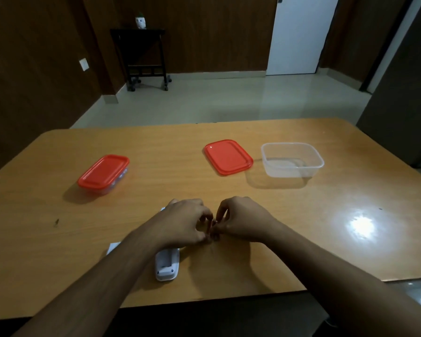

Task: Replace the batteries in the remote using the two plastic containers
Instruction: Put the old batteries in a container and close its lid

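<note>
batteries (213, 231): small dark things pinched between my fingertips, just above the table beyond the remote; probably the old cells. Likely dense, hard, smooth, prone to roll, so I grip their sides.
left hand (182, 223): fingers curled, pinching them.
right hand (241, 221): same, pinching.
remote (167, 265): white, back open, under my left wrist.
tub (292, 159): open, empty, lid (227, 156) beside it.
closed tub (103, 173): far left.
table (301, 227): glossy wood, slick.
room: dim, tiled floor.

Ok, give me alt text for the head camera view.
Two bare hands, left hand and right hand, pinch something small together above a white plastic remote on a wooden table. Beyond sit a closed red-lidded container, a loose red lid and an open clear tub.
</note>
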